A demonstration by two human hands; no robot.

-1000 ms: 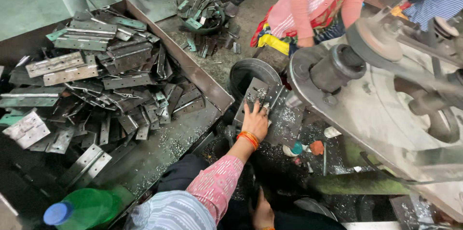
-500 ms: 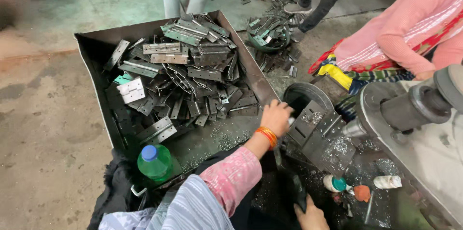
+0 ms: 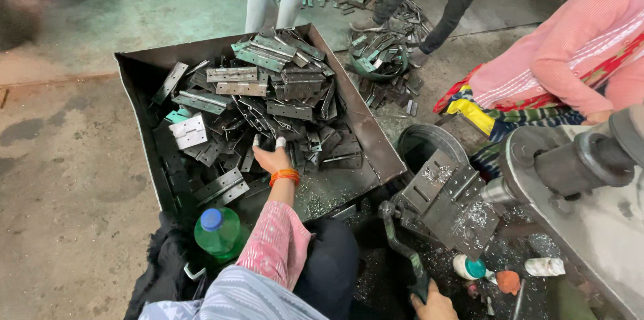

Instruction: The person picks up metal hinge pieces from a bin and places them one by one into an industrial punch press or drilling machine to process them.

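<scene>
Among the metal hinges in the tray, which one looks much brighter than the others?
The pale, almost white square hinge at the left side of the tray, left of the left hand. The others around it are dark grey.

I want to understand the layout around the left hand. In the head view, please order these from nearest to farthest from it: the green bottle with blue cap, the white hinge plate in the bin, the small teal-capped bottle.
From the left hand:
1. White hinge plate, in the bin, to the hand's left.
2. Green bottle, below the hand, beside the bin.
3. Teal-capped bottle, far right, under the machine.
</scene>
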